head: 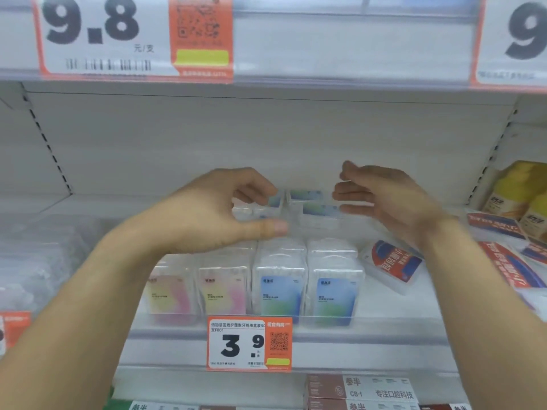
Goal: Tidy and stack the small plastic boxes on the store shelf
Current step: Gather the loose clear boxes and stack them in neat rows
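Open room runs above and behind the stacked boxes (299, 208) to the back wall (266, 137); red-labelled packs (393, 267) crowd the right.

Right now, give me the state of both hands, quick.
Left hand: fingers curled on a clear blue-label box in the back row.
Right hand: open, fingers straight, beside another blue-label box; contact cannot be told.

Head view faces the shelf (266, 329) closely, straight-on
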{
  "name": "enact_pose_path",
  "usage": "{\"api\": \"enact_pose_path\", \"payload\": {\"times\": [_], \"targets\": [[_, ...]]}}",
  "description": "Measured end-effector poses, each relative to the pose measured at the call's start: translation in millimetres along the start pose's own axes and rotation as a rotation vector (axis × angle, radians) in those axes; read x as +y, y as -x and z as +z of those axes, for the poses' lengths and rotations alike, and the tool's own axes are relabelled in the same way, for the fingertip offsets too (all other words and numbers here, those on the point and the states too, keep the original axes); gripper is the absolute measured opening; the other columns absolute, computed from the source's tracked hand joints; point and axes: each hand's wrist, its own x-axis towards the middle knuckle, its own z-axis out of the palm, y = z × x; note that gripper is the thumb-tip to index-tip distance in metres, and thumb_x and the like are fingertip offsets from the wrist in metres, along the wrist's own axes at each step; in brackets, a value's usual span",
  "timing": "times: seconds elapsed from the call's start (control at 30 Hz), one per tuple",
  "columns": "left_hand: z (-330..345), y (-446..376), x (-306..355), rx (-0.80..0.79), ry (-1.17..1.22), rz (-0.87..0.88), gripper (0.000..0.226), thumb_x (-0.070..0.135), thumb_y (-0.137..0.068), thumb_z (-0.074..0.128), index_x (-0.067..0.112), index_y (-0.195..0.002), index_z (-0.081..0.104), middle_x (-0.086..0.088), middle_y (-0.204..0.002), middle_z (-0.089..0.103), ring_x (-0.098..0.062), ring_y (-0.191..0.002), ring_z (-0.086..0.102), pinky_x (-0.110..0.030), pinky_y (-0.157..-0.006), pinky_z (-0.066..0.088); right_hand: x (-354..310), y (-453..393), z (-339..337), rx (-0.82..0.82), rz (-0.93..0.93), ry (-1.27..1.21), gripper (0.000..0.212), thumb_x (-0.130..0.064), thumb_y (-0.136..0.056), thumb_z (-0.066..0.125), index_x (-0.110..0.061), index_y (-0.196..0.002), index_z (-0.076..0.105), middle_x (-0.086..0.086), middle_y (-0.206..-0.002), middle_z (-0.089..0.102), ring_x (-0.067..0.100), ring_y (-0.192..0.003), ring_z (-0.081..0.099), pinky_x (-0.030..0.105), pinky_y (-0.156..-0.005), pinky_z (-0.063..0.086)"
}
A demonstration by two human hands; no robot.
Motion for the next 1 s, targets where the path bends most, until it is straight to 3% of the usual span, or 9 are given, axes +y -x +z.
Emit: {"api": "enact_pose_path", "payload": {"times": [0.07,0.13,0.3,0.37,0.5,0.63,0.73,0.87,1.0], "targets": [[-1.8,-6.7,-3.9,0.077,0.092,-0.042,0.031,0.053,-0.076,0.071,0.033,-0.099,0.068,0.014,-0.097,0.070,0.002,-0.091,0.064,-0.023,-0.087,0.052,12.1,-37.3,14.3,0.198,0.025,0.484,0.048,-0.042,-0.090,0.064,-0.013,-0.128,0.057,0.013,-0.123,0.065,0.024,-0.107,0.062,0.033,-0.088,0.049],[-4.5,-22.3,-5.9,0.093,0.032,-0.077,0.021,0.047,-0.082,0.067,0.029,-0.091,0.071,0.011,-0.089,0.072,-0.006,-0.087,0.066,-0.026,-0.083,0.054,26.0,-62.7,30.1,0.070,0.112,0.854,0.064,-0.048,-0.094,0.055,-0.015,-0.145,0.037,0.015,-0.138,0.053,0.030,-0.122,0.053,0.031,-0.097,0.041],[-6.1,-77.0,-8.1,-0.040,-0.252,-0.224,0.032,0.037,-0.089,0.057,0.009,-0.091,0.073,-0.007,-0.085,0.073,-0.025,-0.084,0.069,-0.037,-0.081,0.056,28.1,-79.5,41.1,0.054,0.215,0.970,0.090,-0.059,-0.072,0.075,-0.006,-0.137,0.042,0.010,-0.130,0.054,0.029,-0.118,0.054,0.034,-0.099,0.044],[0.1,-94.2,-13.4,-0.169,-0.312,-0.270,0.038,0.042,-0.087,0.060,0.006,-0.099,0.070,-0.011,-0.094,0.072,-0.029,-0.086,0.070,-0.037,-0.080,0.057,23.9,-79.3,36.4,0.052,0.182,0.960,0.075,-0.051,-0.067,0.082,-0.007,-0.123,0.060,0.006,-0.111,0.061,0.023,-0.098,0.060,0.028,-0.084,0.049],[16.1,-112.9,-24.4,-0.301,-0.361,-0.306,0.050,0.047,-0.082,0.069,0.013,-0.118,0.062,-0.001,-0.111,0.063,-0.021,-0.083,0.063,-0.030,-0.073,0.054,20.6,-60.0,16.2,0.030,0.203,0.600,0.061,-0.043,-0.080,0.076,0.009,-0.110,0.067,0.015,-0.084,0.061,0.024,-0.069,0.055,0.031,-0.066,0.048],[33.7,-118.2,-33.7,-0.461,-0.251,-0.463,0.081,0.046,-0.074,0.079,0.016,-0.138,0.041,-0.002,-0.121,0.054,-0.022,-0.107,0.059,-0.040,-0.087,0.057,23.2,-35.4,2.4,0.102,0.205,0.316,0.050,-0.048,-0.087,0.067,-0.003,-0.108,0.069,0.016,-0.106,0.069,0.024,-0.077,0.058,0.030,-0.073,0.048],[42.8,-118.1,-30.2,-0.510,-0.216,-0.522,0.091,0.038,-0.068,0.085,0.013,-0.140,0.034,-0.004,-0.125,0.050,-0.025,-0.113,0.056,-0.043,-0.087,0.057,25.5,-29.4,0.5,0.155,0.224,-0.005,0.048,-0.038,-0.084,0.074,-0.008,-0.120,0.061,0.011,-0.114,0.067,0.027,-0.100,0.065,0.036,-0.081,0.056],[42.3,-118.6,-25.9,-0.488,-0.248,-0.467,0.086,0.028,-0.065,0.088,0.010,-0.135,0.041,-0.003,-0.112,0.052,-0.027,-0.107,0.058,-0.042,-0.083,0.059,32.4,-28.2,1.1,0.234,0.224,-0.306,0.056,-0.032,-0.078,0.080,-0.006,-0.123,0.060,0.014,-0.113,0.070,0.028,-0.100,0.069,0.044,-0.079,0.061],[23.6,-116.6,-23.9,-0.244,-0.154,-0.344,0.068,0.030,-0.059,0.085,0.007,-0.116,0.056,-0.011,-0.109,0.061,-0.027,-0.088,0.066,-0.037,-0.075,0.060,33.7,-23.9,7.5,0.281,0.209,-0.699,0.044,-0.027,-0.075,0.082,-0.006,-0.111,0.070,0.007,-0.108,0.074,0.020,-0.093,0.071,0.030,-0.072,0.059]]}}
